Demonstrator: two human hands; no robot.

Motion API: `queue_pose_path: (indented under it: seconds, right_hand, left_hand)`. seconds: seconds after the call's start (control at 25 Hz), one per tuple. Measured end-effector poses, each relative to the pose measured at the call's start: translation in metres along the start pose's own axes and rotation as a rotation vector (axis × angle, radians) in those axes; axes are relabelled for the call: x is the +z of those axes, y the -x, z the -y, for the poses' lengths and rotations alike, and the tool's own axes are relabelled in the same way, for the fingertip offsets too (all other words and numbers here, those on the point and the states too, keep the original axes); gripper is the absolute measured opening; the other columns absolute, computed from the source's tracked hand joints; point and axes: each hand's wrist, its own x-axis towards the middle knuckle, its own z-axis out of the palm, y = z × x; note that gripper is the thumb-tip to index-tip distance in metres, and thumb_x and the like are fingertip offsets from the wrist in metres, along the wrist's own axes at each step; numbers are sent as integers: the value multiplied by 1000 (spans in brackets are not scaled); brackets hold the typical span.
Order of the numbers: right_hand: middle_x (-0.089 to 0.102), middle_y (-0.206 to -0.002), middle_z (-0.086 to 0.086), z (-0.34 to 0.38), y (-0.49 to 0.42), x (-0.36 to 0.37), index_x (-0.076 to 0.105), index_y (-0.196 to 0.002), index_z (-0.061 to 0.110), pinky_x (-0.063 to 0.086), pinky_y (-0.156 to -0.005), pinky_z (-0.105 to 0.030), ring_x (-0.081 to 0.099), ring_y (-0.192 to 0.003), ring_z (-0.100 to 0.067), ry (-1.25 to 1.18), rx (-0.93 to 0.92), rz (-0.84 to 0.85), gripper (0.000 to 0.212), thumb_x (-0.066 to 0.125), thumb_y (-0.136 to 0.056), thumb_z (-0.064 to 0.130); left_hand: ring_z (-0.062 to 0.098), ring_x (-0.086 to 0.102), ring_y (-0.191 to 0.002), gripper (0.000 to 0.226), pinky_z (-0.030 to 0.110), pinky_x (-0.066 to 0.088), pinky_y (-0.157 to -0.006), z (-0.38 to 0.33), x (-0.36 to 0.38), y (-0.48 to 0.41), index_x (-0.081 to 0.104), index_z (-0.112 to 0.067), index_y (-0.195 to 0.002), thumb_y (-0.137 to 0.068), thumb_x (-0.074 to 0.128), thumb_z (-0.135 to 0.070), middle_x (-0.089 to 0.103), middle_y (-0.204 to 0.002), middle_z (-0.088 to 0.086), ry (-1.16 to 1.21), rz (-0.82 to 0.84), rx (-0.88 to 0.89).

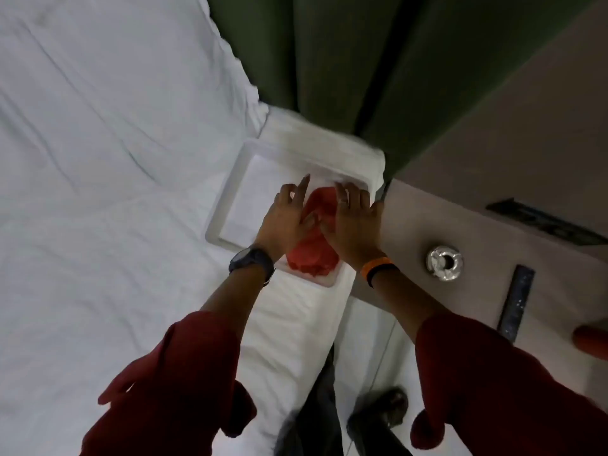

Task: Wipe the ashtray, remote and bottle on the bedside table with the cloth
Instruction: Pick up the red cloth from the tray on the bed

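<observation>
A red cloth (312, 258) lies crumpled in a white tray (227, 205) on the corner of the bed. My left hand (286, 218) and my right hand (352, 225) are side by side, palms down on the cloth with fingers spread, gripping nothing that I can see. On the beige bedside table (427, 218) to the right stand a shiny metal ashtray (444, 263) and a long dark remote (516, 302). An orange rounded object (592, 343), possibly the bottle, is cut off at the right edge.
The white bed (98, 159) fills the left side. A green curtain (329, 60) hangs behind the tray. A dark flat panel (546, 225) lies at the back of the table. My shoes (378, 413) are on the floor between bed and table.
</observation>
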Motion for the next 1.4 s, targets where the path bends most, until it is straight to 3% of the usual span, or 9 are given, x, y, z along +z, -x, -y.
queue_pose_path:
  seconds: [0.16, 0.32, 0.4, 0.56, 0.68, 0.88, 0.96, 1.12, 1.4]
  right_hand:
    - [64, -127, -19, -3, -7, 24, 34, -151, 8, 39, -105, -60, 55, -121, -38, 5, 46, 6, 66, 51, -97, 41]
    - [71, -118, -12, 4, 0, 10, 49, -143, 10, 44, -102, -50, 65, -108, -29, -610, 262, -134, 55, 63, -95, 33]
    - [72, -118, -6, -5, 8, -8, 60, -135, 13, 52, -100, -43, 67, -106, -18, -1038, 402, -116, 47, 69, -92, 30]
    - [73, -117, -10, -41, 45, -49, 70, -118, 12, 58, -94, -33, 69, -110, -25, -1519, 508, -338, 26, 71, -93, 17]
    - [64, -132, -12, -78, 75, -69, 67, -115, 23, 55, -94, -18, 63, -122, -17, -1522, 502, -508, 24, 66, -95, 10]
    - [61, -121, -22, -161, 135, -52, 54, -111, 14, 54, -97, -58, 61, -115, -38, -1444, 544, -460, 10, 53, -102, 12]
    - [63, -111, -14, -187, 154, -43, 53, -103, 19, 58, -91, -56, 64, -108, -38, -1462, 550, -393, 6, 49, -100, 22]
    - [64, -116, -6, -231, 175, -16, 51, -114, 21, 62, -85, -39, 67, -104, -24, -1602, 651, -312, 13, 48, -102, 26]
    - [70, -123, -4, -282, 196, 30, 56, -135, 24, 65, -75, -36, 71, -107, -26, -1997, 1015, -11, 37, 54, -100, 36]
  left_hand:
    - [32, 66, -105, 64, 37, 54, -88, 2, 32, -15, 35, -19, -150, -94, 66, -29, 66, -122, 18, 350, 29, -248]
    - [27, 74, -98, 45, 39, 60, -82, -7, 17, -13, 61, -15, -129, -89, 74, -31, 73, -115, 11, 1108, 164, -564]
    - [25, 75, -94, 26, 38, 60, -81, -23, 5, -12, 72, -11, -112, -90, 71, -26, 78, -102, 9, 1299, 237, -545]
    - [33, 64, -119, 39, 48, 55, -97, -87, 3, -15, 54, -20, -134, -97, 61, -13, 59, -137, 18, 1509, 333, -246]
    - [33, 62, -122, 48, 47, 52, -104, -141, 24, -14, 50, -13, -137, -91, 64, -13, 60, -135, 18, 1423, 424, -267]
    - [-6, 67, -80, 28, 12, 55, -64, -201, 78, -11, 58, -17, -107, -86, 76, -11, 68, -86, -23, 848, 476, 28]
    - [1, 66, -101, 43, 27, 61, -81, -215, 108, -9, 52, -19, -113, -81, 80, -15, 64, -105, -19, 778, 399, 82]
    - [25, 47, -138, 85, 46, 36, -117, -229, 174, 10, 28, -27, -152, -82, 71, -48, 56, -140, 1, 1090, 542, -389]
    - [23, 74, -104, 41, 40, 63, -77, -244, 254, 35, 74, -22, -113, -97, 52, -54, 77, -113, 6, 1389, 626, -687]
